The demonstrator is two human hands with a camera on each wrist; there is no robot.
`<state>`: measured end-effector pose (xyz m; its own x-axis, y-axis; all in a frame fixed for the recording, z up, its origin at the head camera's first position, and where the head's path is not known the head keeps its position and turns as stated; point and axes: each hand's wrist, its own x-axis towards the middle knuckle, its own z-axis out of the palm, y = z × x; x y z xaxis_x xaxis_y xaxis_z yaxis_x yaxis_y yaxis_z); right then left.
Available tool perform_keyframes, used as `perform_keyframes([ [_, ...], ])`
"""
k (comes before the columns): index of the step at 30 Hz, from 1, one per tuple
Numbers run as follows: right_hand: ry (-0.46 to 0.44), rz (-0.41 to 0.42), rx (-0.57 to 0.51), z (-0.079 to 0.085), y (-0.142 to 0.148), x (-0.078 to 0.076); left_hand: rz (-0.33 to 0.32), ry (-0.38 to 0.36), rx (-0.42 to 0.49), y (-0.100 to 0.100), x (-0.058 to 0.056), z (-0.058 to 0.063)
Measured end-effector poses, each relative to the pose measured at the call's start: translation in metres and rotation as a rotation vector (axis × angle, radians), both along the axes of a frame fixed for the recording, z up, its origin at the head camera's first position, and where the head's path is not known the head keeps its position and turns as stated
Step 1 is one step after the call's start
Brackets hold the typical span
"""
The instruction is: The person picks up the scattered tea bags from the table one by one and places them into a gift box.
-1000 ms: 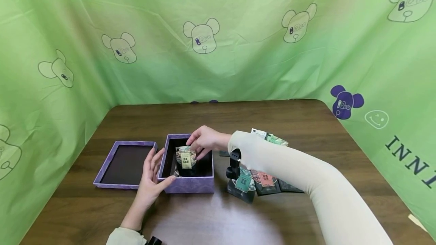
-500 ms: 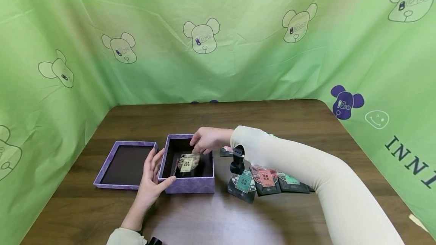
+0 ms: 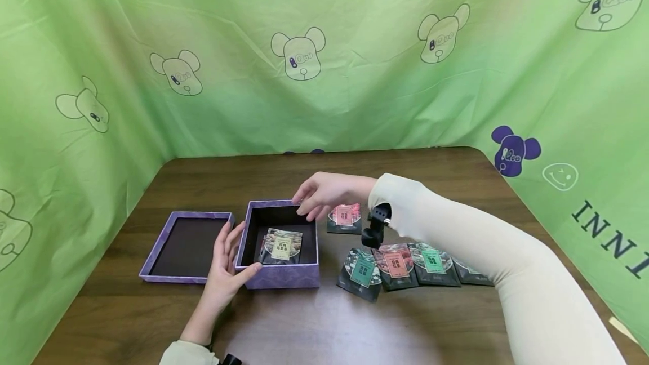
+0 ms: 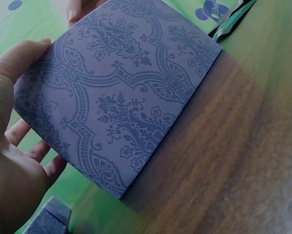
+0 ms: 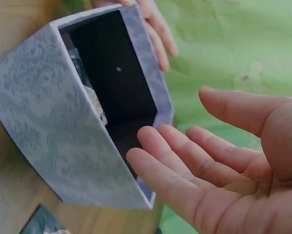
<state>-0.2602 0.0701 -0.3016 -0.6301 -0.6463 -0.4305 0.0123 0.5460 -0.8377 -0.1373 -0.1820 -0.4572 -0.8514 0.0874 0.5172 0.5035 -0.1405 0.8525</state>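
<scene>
A purple patterned box (image 3: 284,278) stands uncovered on the table, its inside black. My left hand (image 3: 226,266) grips its left side, thumb at the front corner and fingers along the side; the left wrist view shows that thumb (image 4: 24,58) on the box's top edge. Inside the box lies a dark tea sachet (image 3: 281,245) with a cream label, overlapping another beneath it. My right hand (image 3: 324,193) hovers over the box's back right corner with relaxed fingers and holds nothing. In the right wrist view its fingers (image 5: 170,183) spread loosely beside the box opening.
The purple box lid (image 3: 190,246) lies inside-up left of the box. Right of the box, several tea sachets with green and red labels lie in an overlapping row, among them a red-labelled one (image 3: 396,266). Another red-labelled sachet (image 3: 345,218) lies behind them.
My right hand has let go of the cream-labelled tea sachet, which dropped flat into the box, and has moved up and right. My left hand keeps its place on the box.
</scene>
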Motion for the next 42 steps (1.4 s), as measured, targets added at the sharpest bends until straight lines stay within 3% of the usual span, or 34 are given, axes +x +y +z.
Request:
perform_keyframes([
  [8,-0.013,-0.039,-0.07,0.001,0.043,-0.01,0.004,-0.01,-0.007,0.0,0.001,-0.001],
  [19,-0.014,-0.162,-0.136,-0.013,0.111,-0.026,0.002,-0.01,-0.01,0.0,0.0,-0.003],
  [29,-0.005,-0.241,-0.09,-0.032,0.156,-0.033,0.006,-0.02,-0.016,0.0,0.0,-0.004],
  [42,-0.016,-0.334,-0.06,-0.061,0.194,-0.037,0.006,-0.002,-0.019,-0.001,-0.001,-0.004],
])
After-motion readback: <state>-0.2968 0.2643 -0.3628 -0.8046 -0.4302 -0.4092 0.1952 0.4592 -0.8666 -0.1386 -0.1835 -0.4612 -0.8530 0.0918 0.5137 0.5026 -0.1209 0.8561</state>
